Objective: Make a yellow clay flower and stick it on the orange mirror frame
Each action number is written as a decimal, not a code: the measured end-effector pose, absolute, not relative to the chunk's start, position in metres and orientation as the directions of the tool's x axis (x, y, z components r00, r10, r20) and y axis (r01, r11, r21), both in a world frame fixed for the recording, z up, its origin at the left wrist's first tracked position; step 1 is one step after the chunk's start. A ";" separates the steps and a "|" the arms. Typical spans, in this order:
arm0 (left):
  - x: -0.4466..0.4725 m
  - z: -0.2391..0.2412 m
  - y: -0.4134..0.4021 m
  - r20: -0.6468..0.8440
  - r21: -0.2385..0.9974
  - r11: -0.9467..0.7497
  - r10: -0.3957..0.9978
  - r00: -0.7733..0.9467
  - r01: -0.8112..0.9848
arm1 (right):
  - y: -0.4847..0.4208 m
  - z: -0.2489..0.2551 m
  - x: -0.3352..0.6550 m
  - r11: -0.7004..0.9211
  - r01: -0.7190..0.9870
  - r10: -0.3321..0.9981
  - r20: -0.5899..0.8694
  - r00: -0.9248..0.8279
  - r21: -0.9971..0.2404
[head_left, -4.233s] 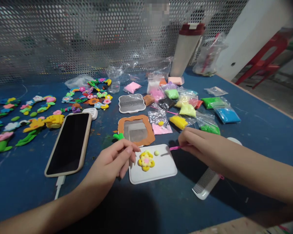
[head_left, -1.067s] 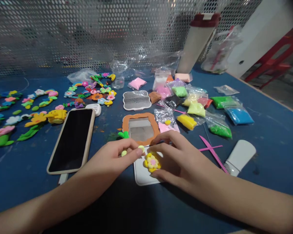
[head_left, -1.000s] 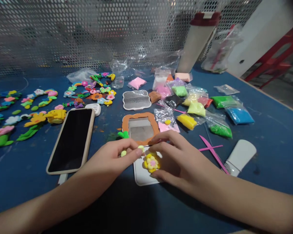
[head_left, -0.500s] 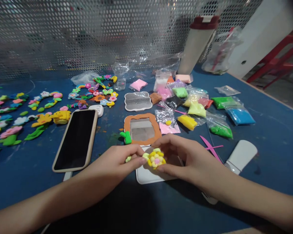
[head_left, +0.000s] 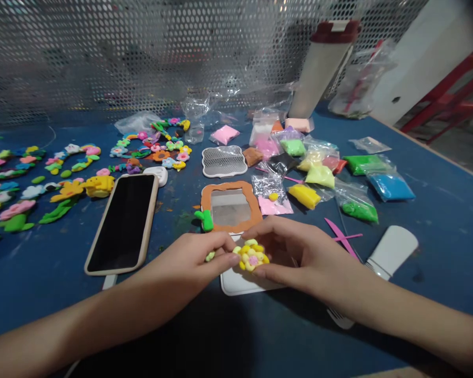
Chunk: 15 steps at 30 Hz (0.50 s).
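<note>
A small yellow clay flower (head_left: 251,256) with a pink centre is held just above a white board (head_left: 242,281). My right hand (head_left: 299,254) pinches it from the right with thumb and fingers. My left hand (head_left: 197,260) is closed beside it, its fingertips pressing a pale green clay bit (head_left: 209,255) against the flower's left edge. Just behind the hands lies a mirror with an orange clay frame (head_left: 230,206) and a green clay piece (head_left: 205,219) at its corner.
A phone (head_left: 124,220) lies face up at the left. Finished clay flowers (head_left: 63,194) spread over the blue table's left side. Bags of coloured clay (head_left: 319,176) lie at the back right. Pink tools (head_left: 342,239) and a white comb (head_left: 390,252) sit right of my hand. A perforated metal screen stands behind.
My right hand let go of the pink tool and took up the flower, lifting it off the white board. My left hand brought pale green bits to the flower's edge.
</note>
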<state>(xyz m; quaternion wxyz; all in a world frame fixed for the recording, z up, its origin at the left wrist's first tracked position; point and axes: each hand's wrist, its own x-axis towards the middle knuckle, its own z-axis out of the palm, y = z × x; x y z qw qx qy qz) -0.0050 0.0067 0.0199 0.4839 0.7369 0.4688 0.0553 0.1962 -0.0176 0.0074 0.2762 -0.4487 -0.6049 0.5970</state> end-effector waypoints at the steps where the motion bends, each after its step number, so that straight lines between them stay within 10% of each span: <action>1: -0.005 0.020 0.007 -0.373 0.766 -0.092 0.742 0.557 0.636 | -0.017 0.007 0.196 -0.127 0.205 0.869 -0.208 -0.449 -0.971; 15: 0.013 0.028 0.001 -0.375 0.860 0.121 0.808 0.454 0.496 | -0.017 0.010 0.194 -0.078 0.172 0.904 -0.143 -0.402 -0.982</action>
